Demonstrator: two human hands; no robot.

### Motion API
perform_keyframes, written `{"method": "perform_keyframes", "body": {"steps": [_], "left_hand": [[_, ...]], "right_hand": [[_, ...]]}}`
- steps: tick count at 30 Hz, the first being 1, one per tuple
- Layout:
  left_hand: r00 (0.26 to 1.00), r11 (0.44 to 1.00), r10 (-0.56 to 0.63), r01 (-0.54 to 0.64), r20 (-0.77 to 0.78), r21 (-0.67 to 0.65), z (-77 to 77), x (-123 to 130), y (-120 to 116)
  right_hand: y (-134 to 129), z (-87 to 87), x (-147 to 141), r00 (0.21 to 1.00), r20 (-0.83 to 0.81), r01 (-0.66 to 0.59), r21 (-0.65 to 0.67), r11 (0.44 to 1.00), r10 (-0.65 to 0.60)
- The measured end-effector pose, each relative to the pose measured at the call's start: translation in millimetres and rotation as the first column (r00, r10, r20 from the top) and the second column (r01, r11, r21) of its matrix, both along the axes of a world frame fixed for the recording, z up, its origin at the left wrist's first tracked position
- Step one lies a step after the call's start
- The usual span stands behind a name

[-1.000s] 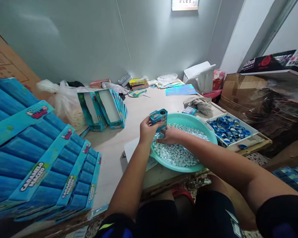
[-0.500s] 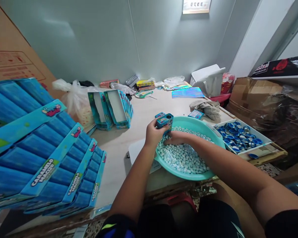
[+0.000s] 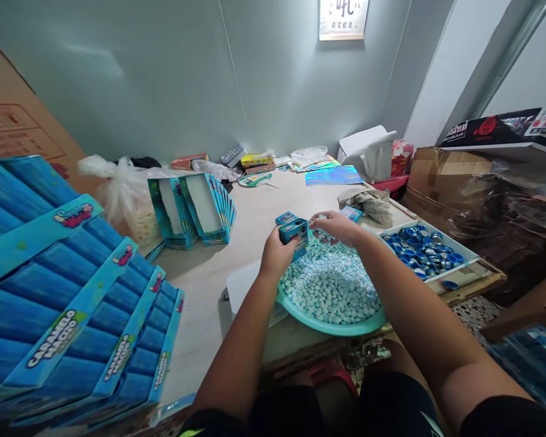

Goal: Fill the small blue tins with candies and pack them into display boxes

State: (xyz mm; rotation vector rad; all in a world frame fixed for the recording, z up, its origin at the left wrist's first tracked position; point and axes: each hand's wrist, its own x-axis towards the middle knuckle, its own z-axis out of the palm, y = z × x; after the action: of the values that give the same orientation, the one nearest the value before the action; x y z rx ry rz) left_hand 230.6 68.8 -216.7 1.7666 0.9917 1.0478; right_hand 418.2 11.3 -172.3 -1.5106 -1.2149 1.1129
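– Up comes the right grip [image 3: 339,227], out of the pale pieces [image 3: 337,294] where its fingers were dug in half a second ago, and it's now over the far part of the green basin [image 3: 337,329]!

– And what has it got?

– Fingers curled nearly closed round a small cluster of those pieces, just beside the small blue box [image 3: 295,237] near the middle of the frame

– How about the left grip [image 3: 277,252]?

– Closed on that box, thumb across its printed face, holding it above the basin's edge, with a second small box [image 3: 285,218] right behind it!

– Talk us round the counter [image 3: 264,203]

– Right of centre, a white tray [image 3: 455,270] full of blue and silver caps [image 3: 423,252], just beside the basin; beyond the basin, a crumpled cloth [image 3: 374,206] with a flat blue packet [image 3: 351,213] next to it

– And over on the left?

– Big display cartons [image 3: 95,285] filling the lower left, printed "CARAMELO MACRO", and left of centre, two nested stacks of open sleeves [image 3: 204,209] standing upright
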Motion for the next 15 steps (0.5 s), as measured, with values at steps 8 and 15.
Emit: {"method": "perform_keyframes", "body": {"steps": [8,15], "left_hand": [[0.951,0.985,-0.157,0.171,-0.268,0.031,3.0,1.2,-8.3],[0.894,0.924,-0.370,0.382,-0.255,0.000,7.4,0.4,-16.8]], "right_hand": [[7.2,-0.2,-14.5,0.860,-0.493,0.290,0.259,0.921,-0.132],[11.9,-7.6,-20.2,0.784,-0.582,0.478,0.340,0.810,-0.218]]}}
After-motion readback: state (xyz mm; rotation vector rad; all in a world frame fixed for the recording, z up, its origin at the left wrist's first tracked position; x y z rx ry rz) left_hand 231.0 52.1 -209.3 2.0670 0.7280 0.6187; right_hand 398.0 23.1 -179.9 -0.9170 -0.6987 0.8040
